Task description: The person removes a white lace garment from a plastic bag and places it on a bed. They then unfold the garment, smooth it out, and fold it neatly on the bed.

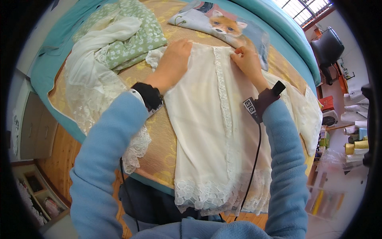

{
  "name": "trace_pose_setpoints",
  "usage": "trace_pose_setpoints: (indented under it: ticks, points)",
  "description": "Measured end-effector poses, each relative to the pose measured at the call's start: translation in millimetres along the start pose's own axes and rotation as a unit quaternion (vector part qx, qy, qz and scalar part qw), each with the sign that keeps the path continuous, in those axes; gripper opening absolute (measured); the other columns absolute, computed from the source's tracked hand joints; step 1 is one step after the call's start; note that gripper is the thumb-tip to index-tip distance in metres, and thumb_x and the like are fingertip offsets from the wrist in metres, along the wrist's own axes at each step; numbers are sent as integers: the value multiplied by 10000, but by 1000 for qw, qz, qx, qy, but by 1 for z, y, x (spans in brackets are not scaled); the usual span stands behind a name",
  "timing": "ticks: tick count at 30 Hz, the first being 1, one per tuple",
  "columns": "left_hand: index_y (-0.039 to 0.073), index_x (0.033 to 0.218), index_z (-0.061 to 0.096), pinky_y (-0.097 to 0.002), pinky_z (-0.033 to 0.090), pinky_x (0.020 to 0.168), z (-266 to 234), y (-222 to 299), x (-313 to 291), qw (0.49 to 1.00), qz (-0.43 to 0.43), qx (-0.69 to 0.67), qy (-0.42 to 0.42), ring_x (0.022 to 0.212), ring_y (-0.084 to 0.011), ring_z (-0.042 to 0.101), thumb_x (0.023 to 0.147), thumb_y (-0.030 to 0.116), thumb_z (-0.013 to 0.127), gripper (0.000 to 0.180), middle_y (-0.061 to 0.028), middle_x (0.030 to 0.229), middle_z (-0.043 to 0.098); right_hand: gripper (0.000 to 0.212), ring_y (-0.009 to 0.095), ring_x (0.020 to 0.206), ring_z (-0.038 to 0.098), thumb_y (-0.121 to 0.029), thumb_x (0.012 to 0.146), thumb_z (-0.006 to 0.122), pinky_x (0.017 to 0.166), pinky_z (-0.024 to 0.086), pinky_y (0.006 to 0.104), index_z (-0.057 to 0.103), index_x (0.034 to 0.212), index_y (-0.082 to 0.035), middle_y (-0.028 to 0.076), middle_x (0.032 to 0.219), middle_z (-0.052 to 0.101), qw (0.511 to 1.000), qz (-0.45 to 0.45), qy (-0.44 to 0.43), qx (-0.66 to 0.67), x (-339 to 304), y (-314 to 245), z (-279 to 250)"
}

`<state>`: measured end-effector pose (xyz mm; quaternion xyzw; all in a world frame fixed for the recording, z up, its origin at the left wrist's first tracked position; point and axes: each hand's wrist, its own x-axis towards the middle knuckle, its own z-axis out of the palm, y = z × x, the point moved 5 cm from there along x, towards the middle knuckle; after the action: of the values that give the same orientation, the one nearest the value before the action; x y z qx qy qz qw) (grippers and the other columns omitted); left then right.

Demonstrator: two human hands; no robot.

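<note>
A cream, sheer blouse (201,115) lies spread out before me, with a lace strip down its front and scalloped lace along its hem. Its hem hangs over the near edge of the bed. At the blouse's far left corner, my left hand (176,59) is closed on the fabric, its fingertips partly hidden. My right hand (247,61) pinches the far right corner between thumb and fingers. One sleeve stretches out to the right beyond my right forearm; lace trim from the other shows beside my left wrist.
A tan patterned mat (161,131) covers the bed, over a teal sheet (51,75). White lace fabric (85,71) and a green floral cloth (145,40) are heaped on the left. Fox-printed fabric (254,38) lies at the back. Cables run from my wrist bands. A black chair (328,47) stands far right.
</note>
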<state>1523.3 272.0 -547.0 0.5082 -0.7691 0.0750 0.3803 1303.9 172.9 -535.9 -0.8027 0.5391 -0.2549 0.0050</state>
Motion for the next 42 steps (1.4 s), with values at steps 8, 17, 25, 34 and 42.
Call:
trace_pose_setpoints:
  ticks: [8, 17, 25, 34, 42]
  points:
    - [20, 1000, 626, -409, 439, 856, 18, -48, 18, 994, -85, -34, -60, 997, -347, 554, 813, 200, 629, 259, -180, 1047, 603, 227, 169, 725, 661, -103, 889, 545, 596, 518, 274, 545, 1071, 33, 150, 847, 676, 901, 226, 66, 365, 3, 26, 8]
    - [55, 916, 570, -467, 462, 682, 9, -51, 26, 981, -156, -112, -5, 795, -381, 608, 891, 249, 556, 197, -187, 792, 639, 658, 161, 732, 623, -276, 771, 723, 630, 498, 272, 437, 1279, 31, 112, 887, 645, 931, 194, -33, 308, -4, 1, 2]
    - [76, 937, 582, -457, 453, 644, -3, -51, 34, 985, -173, 9, 27, 758, -385, 604, 907, 280, 526, 214, -173, 784, 639, 397, 175, 647, 592, -157, 767, 681, 595, 466, 305, 578, 1114, 5, 81, 715, 624, 954, 95, 74, 276, 7, 2, 14]
    - [114, 928, 632, -466, 458, 666, 2, -63, 31, 976, -214, 9, 47, 790, -388, 600, 901, 304, 524, 220, -168, 806, 643, 285, 54, 419, 385, -312, 833, 677, 389, 264, 213, 597, 747, -52, -17, 568, 484, 890, 279, -155, 326, -5, 8, 16]
    - [102, 921, 608, -479, 475, 669, 3, -74, 38, 981, -182, 48, 48, 797, -376, 621, 908, 283, 516, 204, -160, 836, 656, 157, 116, 491, 519, -134, 872, 587, 433, 366, 252, 504, 793, -27, 59, 647, 581, 869, 292, -79, 392, -1, -5, 20]
